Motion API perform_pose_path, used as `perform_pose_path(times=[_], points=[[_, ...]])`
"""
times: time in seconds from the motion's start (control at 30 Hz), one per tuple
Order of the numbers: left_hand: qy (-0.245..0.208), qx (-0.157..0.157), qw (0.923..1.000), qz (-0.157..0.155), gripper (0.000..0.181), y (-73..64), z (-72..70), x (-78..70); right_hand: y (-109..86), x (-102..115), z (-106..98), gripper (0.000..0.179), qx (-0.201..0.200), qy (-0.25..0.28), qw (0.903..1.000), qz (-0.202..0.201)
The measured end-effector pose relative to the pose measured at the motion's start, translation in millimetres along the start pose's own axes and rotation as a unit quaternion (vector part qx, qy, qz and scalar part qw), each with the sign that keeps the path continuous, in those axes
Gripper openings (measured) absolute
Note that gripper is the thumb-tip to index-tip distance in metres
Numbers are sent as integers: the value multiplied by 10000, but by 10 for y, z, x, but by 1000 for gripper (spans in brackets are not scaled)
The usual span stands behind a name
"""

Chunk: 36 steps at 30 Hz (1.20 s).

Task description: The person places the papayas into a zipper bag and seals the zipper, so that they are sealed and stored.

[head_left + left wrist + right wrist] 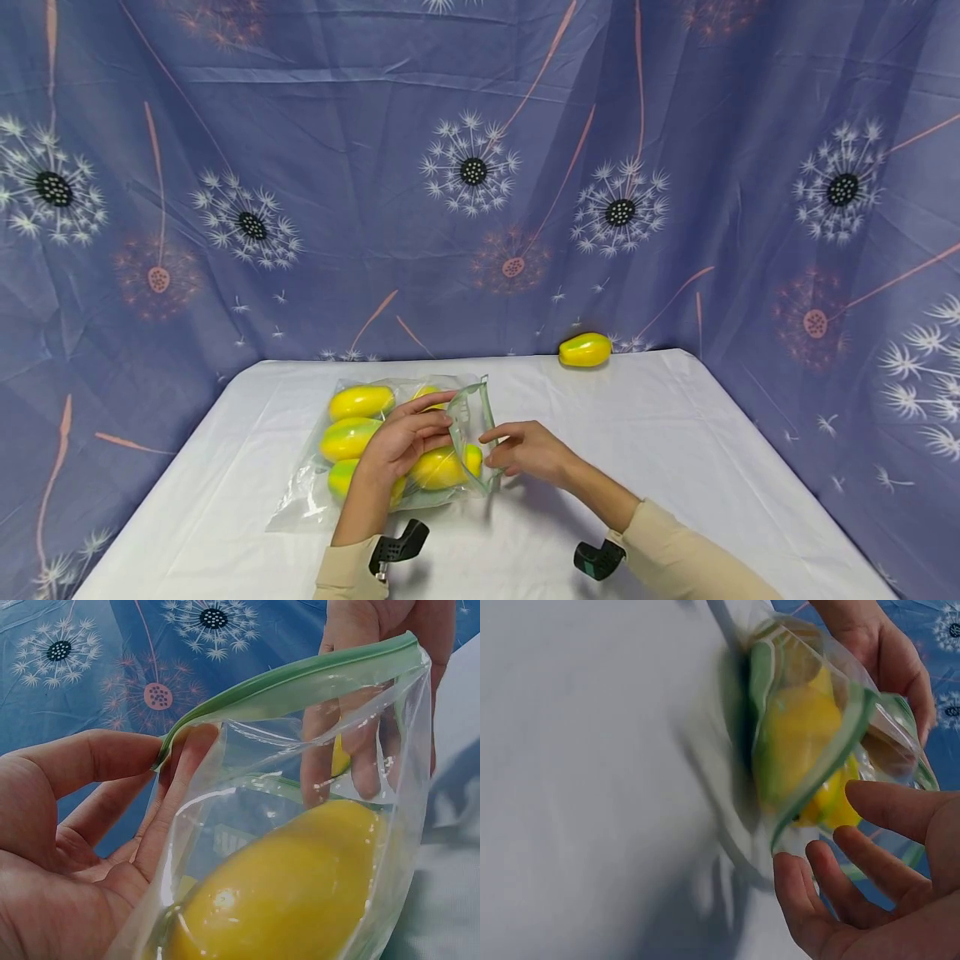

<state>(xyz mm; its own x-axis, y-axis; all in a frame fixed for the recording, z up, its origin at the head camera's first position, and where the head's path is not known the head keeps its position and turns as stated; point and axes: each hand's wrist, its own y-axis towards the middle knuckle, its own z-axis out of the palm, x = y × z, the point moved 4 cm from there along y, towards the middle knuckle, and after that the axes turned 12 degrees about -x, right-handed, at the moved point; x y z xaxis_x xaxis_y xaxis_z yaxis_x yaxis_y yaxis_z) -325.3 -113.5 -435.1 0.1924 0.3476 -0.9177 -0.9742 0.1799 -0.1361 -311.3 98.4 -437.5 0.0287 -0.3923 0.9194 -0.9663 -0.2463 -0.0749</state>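
Note:
A clear zip bag with a green zip edge lies on the table, holding several yellow-green papayas. My left hand reaches over the bag and pinches one side of its mouth; in the left wrist view the green zip strip arches away from those fingertips. One papaya sits close inside the mouth. To the right of the opening is my right hand, its fingers apart and loosely bent. In the right wrist view, these fingers are beside the green rim, gripping nothing.
Another papaya lies alone at the table's back edge, right of centre. A white cloth covers the table. Blue curtains with a dandelion print hang behind it and on both sides. Each wrist carries a black camera mount.

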Motion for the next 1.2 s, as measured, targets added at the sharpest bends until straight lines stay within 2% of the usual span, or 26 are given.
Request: perform_pose_path(times=[0.13,0.3,0.83,0.97,1.2], points=[[-65,64,10000,17,53,-6,8,-5,40,-2,-133,44,-230,-23,9997,-51],[-106,68,9999,1,52,-10,17,-6,83,7,-338,51,-566,-157,9982,89],[-198,52,9998,-61,52,-9,10,-10,381,-10,-1091,87,-1138,-666,9906,364],[-175,65,9998,-56,52,-7,13,-10,458,-12,-1246,92,-1380,-998,9850,291],[-166,55,9998,-68,51,-4,13,1,630,-54,-1462,95,-1818,-1711,9683,101]])
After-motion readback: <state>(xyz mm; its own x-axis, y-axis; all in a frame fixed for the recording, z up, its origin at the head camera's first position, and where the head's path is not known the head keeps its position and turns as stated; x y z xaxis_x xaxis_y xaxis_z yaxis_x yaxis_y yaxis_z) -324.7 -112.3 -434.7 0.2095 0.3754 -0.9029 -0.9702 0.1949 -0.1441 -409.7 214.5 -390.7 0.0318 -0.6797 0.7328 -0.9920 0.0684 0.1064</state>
